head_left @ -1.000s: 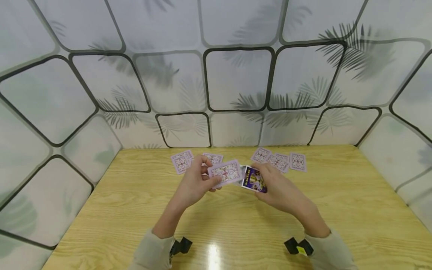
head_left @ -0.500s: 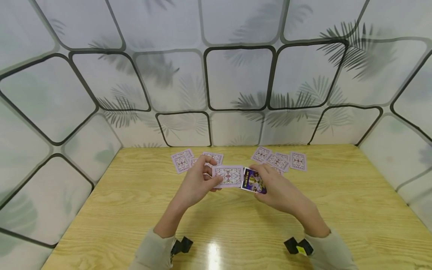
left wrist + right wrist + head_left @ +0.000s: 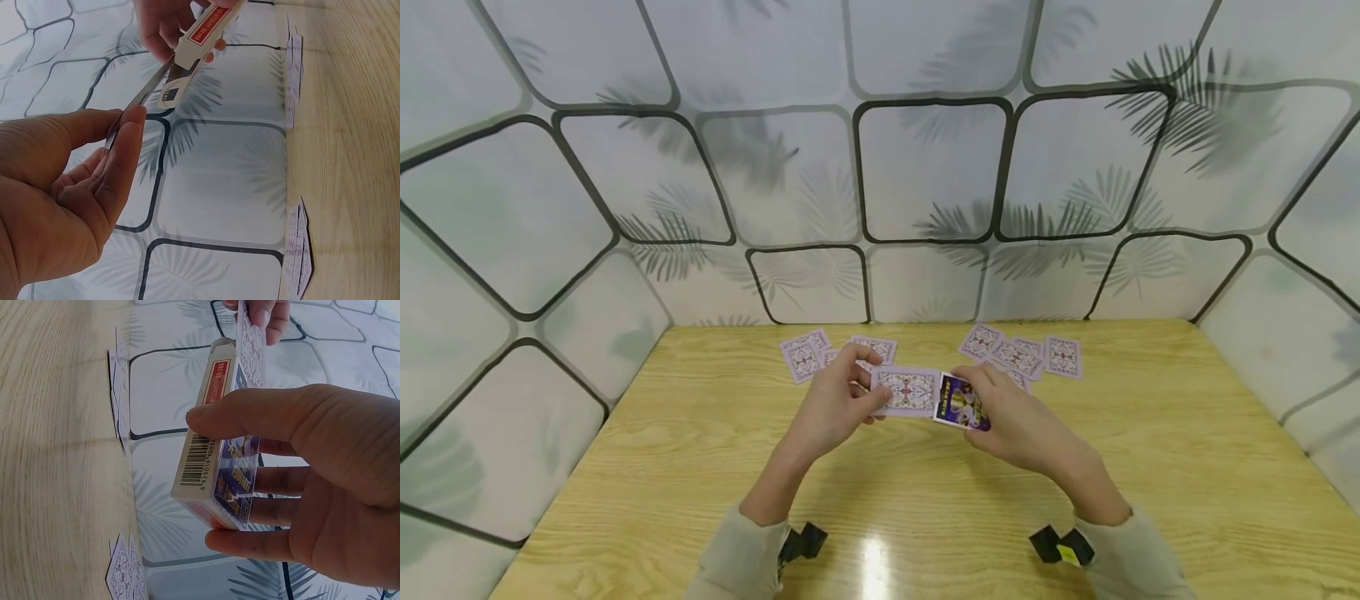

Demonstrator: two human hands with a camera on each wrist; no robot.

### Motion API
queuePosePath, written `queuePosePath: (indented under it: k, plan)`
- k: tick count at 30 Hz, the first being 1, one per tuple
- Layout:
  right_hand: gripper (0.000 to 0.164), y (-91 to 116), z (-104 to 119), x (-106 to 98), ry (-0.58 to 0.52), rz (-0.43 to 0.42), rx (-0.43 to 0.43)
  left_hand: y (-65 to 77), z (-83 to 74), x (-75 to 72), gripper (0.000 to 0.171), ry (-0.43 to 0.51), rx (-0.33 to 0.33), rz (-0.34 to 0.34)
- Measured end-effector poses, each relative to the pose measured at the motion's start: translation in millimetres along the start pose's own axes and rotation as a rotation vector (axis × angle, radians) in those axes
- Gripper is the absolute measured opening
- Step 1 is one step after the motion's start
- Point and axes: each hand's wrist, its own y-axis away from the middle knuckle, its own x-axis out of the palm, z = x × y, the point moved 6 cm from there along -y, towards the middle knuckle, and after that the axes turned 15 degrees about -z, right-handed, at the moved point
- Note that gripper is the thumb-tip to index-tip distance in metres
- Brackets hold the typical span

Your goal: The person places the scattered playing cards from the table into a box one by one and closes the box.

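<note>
Your left hand [image 3: 838, 408] is pinching the card [image 3: 908, 392], your right hand [image 3: 1022, 417] gripping the box [image 3: 959, 402]; misalignment is risking a crease.

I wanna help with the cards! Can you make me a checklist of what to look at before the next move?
1. Left hand has a good pinch on the card: ok.
2. Right hand is gripping the card box: ok.
3. The box's flap is open: ok, it sticks out at the end facing the card.
4. Card's end is tucked into the box: cannot tell; it's right at the box's mouth.
5. Only one card is in the left hand: cannot tell; there might be more underneath.
6. All the cards are off the table: not ok; a left group and a right group lie near the back.
</note>
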Motion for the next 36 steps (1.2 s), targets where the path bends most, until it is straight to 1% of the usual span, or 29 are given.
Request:
queuePosePath:
  k: [7,13,17,22,26,36]
  plan:
    - [0.07,-0.6,-0.3,0.9,0.0,0.0,-0.007,0.0,-3.0,-2.9,0.035,-0.083,0.06,-0.022]
    - [0.071,-1.4,0.0,0.6,0.004,0.001,-0.005,-0.4,-3.9,-3.5,0.031,-0.135,0.109,-0.037]
    - [0.071,-1.6,-0.2,0.8,0.012,0.016,-0.003,-0.8,-4.5,-3.9,0.03,-0.169,0.13,-0.046]
    - [0.071,-1.5,0.1,1.7,0.012,0.032,-0.009,-1.3,-5.3,-2.9,0.029,-0.202,0.142,-0.041]
    - [0.071,-1.6,-0.2,2.5,0.013,0.036,-0.009,-1.0,-5.4,-1.8,0.03,-0.213,0.145,-0.03]
    - [0.071,-0.1,0.3,2.6,0.01,0.031,-0.01,-0.4,-5.9,0.0,0.03,-0.209,0.165,-0.008]
